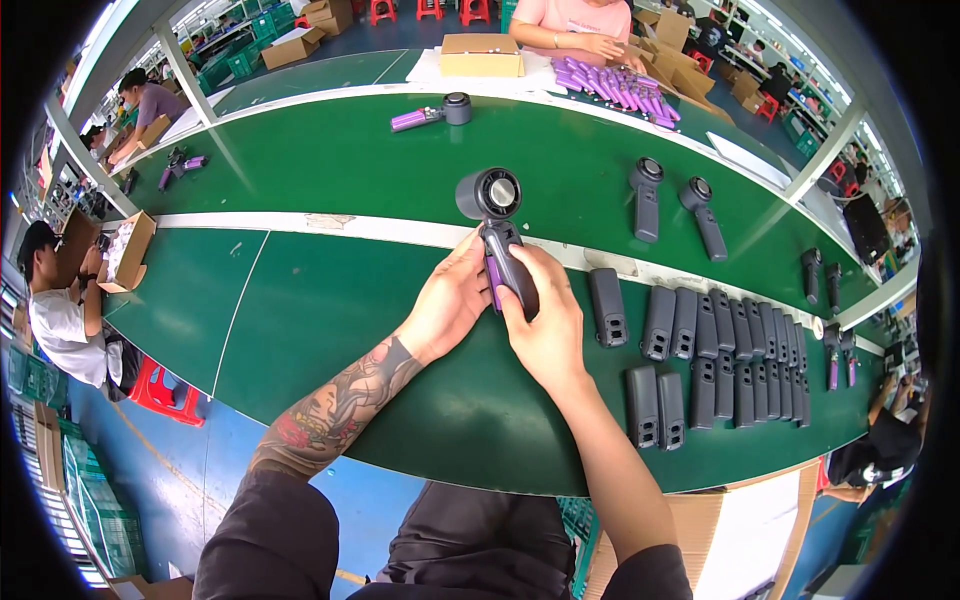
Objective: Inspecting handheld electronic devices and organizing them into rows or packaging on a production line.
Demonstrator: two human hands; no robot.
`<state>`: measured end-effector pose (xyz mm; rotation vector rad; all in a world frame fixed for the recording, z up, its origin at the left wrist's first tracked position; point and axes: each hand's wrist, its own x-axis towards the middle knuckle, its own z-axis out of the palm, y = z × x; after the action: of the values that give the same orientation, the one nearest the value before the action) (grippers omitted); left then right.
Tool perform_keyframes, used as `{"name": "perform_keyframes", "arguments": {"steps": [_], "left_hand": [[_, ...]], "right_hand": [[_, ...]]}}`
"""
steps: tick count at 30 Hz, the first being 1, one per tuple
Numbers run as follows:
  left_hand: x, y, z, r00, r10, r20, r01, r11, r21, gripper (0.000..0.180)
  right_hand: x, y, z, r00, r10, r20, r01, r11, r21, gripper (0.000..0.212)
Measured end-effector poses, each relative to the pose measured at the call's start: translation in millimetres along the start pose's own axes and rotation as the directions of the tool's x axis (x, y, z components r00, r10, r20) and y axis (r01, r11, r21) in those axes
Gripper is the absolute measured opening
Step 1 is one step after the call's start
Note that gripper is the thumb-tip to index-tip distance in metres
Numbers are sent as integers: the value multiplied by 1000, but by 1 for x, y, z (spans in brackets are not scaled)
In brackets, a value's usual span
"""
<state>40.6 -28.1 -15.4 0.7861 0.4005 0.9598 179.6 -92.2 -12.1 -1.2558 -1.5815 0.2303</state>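
A dark grey handheld fan (pixel 490 193) is held in front of me, its round head pointing away over the white strip. My left hand (pixel 448 300) grips the fan's handle from the left, fingers curled behind it. On the right side, my right hand (pixel 547 315) is closed around a dark grey handle shell (pixel 514 268) lying along the handle. A purple battery (pixel 493 283) shows between the shell and my left palm. How far the shell sits over the battery is hidden by my fingers. To the right lies a loose handle shell (pixel 607 308).
Rows of dark handle shells (pixel 705 326) cover the right of the green table (pixel 330 290). Fans with grey handles (pixel 647 200) and one with a bare purple handle (pixel 417 118) lie on the belt. Opposite, a person sits by a purple pile (pixel 610 88). A person with a carton (pixel 128 250) sits left.
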Motion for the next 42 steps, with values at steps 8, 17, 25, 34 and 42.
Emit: {"name": "perform_keyframes", "arguments": {"steps": [8, 17, 25, 34, 42], "left_hand": [[-1, 4, 7, 992, 122, 32, -126, 960, 251, 42], [-4, 8, 4, 998, 17, 60, -38, 930, 366, 41], [-1, -3, 1, 968, 186, 168, -250, 674, 695, 45], [-2, -2, -5, 971, 142, 194, -240, 623, 745, 43], [0, 6, -7, 968, 82, 236, -223, 711, 667, 30]], "right_hand": [[-4, 0, 9, 998, -58, 25, 60, 991, -121, 61], [-3, 2, 20, 973, 228, 26, -220, 895, 389, 77], [-1, 5, 5, 977, 179, 116, -202, 954, 224, 78], [-2, 1, -5, 930, 241, 277, -307, 924, 229, 77], [1, -15, -3, 918, 328, 223, -376, 900, 223, 64]]}}
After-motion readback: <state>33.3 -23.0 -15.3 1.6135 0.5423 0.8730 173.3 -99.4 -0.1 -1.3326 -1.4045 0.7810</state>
